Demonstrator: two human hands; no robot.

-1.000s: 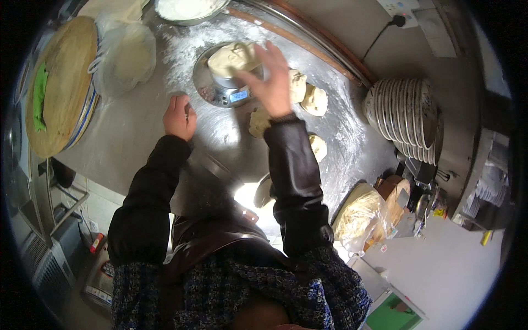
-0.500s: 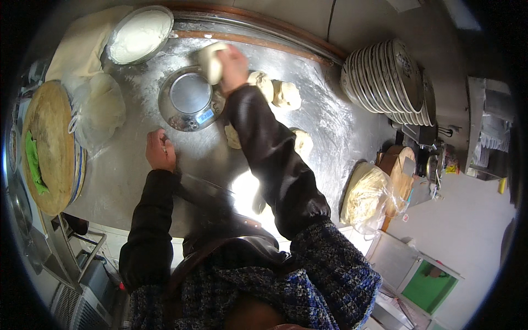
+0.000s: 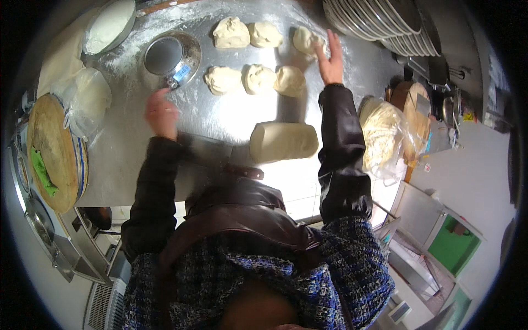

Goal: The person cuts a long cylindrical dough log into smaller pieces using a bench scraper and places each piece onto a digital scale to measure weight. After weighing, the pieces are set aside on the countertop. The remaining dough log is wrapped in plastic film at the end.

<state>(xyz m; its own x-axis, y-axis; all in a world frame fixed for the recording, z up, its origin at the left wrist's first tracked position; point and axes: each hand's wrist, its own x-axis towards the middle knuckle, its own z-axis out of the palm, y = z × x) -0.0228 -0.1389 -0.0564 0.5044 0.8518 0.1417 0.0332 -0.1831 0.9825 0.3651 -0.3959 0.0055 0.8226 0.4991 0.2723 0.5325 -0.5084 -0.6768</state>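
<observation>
My right hand (image 3: 330,65) is open, fingers spread, at the edge of a dough piece (image 3: 304,39) on the steel table. My left hand (image 3: 161,114) is just in front of a round digital scale (image 3: 193,50) with a bare metal pan; its fingers are smeared, and whatever they may hold cannot be made out. Between my hands, several rough dough lumps (image 3: 231,34) stand in two rows. A thick dough log (image 3: 284,142) lies nearer to me, beside my right sleeve.
At the far left is a flour bowl (image 3: 111,27), above a clear plastic bag (image 3: 88,102) and a round wooden board (image 3: 50,157) with a green cloth (image 3: 42,171). Stacked plates (image 3: 379,22) stand far right. A bagged pale mass (image 3: 379,135) sits right of my arm.
My right hand has moved right, from over the scale to the far right dough piece, and let go of the dough it held. My left hand is closer to the scale. The dough log now shows.
</observation>
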